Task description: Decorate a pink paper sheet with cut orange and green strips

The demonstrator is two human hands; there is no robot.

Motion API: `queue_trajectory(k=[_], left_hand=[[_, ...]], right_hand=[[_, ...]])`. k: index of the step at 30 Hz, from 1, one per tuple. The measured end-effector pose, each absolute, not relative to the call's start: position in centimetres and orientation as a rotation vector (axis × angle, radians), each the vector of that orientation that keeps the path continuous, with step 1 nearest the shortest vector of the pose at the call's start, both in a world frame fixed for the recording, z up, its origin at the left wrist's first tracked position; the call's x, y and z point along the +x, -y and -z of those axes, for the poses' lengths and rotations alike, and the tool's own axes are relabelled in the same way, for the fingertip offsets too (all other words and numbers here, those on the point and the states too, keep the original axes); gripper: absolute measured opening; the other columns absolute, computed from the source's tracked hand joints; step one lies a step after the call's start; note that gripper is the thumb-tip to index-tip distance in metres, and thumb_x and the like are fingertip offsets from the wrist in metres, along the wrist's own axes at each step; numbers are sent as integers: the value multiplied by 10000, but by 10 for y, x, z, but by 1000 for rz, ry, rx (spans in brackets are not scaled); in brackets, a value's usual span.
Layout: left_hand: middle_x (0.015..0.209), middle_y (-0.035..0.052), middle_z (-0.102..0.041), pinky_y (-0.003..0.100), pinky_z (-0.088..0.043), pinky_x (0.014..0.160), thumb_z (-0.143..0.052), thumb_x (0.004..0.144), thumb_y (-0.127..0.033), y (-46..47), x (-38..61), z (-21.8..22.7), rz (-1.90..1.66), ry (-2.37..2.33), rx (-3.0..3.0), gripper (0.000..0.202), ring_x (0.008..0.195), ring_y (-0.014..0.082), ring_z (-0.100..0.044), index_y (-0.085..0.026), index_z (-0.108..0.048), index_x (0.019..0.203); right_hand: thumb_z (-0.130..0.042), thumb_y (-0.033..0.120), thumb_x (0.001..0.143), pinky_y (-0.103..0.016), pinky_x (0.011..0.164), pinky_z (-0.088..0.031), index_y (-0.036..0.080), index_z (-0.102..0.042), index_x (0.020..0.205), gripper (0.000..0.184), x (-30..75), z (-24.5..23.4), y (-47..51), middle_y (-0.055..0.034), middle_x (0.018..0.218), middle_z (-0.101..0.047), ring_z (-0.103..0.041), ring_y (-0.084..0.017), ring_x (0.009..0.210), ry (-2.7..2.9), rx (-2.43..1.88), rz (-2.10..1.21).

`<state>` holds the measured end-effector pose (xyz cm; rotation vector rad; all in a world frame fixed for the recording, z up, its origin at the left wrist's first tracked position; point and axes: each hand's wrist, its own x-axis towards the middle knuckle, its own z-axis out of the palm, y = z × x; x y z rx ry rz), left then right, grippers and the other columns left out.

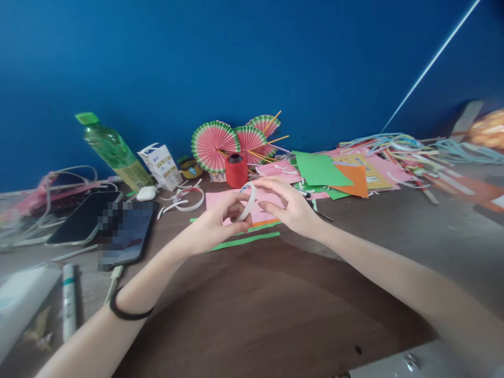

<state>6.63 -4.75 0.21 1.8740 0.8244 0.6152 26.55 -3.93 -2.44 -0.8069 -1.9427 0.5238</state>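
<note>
In front of me, above the table, my left hand [220, 221] is closed around a white ring-shaped roll of tape [248, 202], which stands tilted in its fingers. My right hand [289, 205] is at the roll's right side, thumb and fingers apart. Its fingertips come close to the roll's upper edge; whether they touch it I cannot tell. Beneath both hands lie pink paper [214, 200] and cut green strips [246, 241]. Just behind them stands a red spool of thread [237, 174].
Pleated paper fans [216, 147] lean by the blue wall. To the left are a green bottle [114, 149], a white carton [161, 167], phones [132, 236] and a marker [69, 302]. Green card [323, 169], orange card [354, 179] and tangled strips [394, 143] lie right.
</note>
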Motion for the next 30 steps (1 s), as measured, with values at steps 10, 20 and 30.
queue_trajectory(k=[10,20,30], left_hand=[[666,-20,-604,255,-449,585,-441,803,-266,53,74,-3,-653,-1093,2097,286,598,125,-572,-214,-459,1084],[716,-20,-624,242,-447,585,-426,803,-265,50,71,3,-629,-1131,2142,290,581,116,-583,-230,-456,1089],[686,-29,-588,247,-408,618,-377,820,-262,45,69,8,-637,-1270,2184,333,595,119,-526,-212,-449,1141]], right_hand=[[-474,188,821,-413,1057,-277,299,-418,1287,482,261,25,46,3,1306,-472,-376,-188,1242,2017,-835,-509],[-466,139,804,-404,1055,-299,242,-502,1220,430,260,28,48,-22,1290,-491,-405,-178,1224,1989,-870,-583],[-530,234,790,-346,857,-487,198,-518,889,106,255,29,50,-69,1153,-590,-559,-175,1058,1700,-880,-939]])
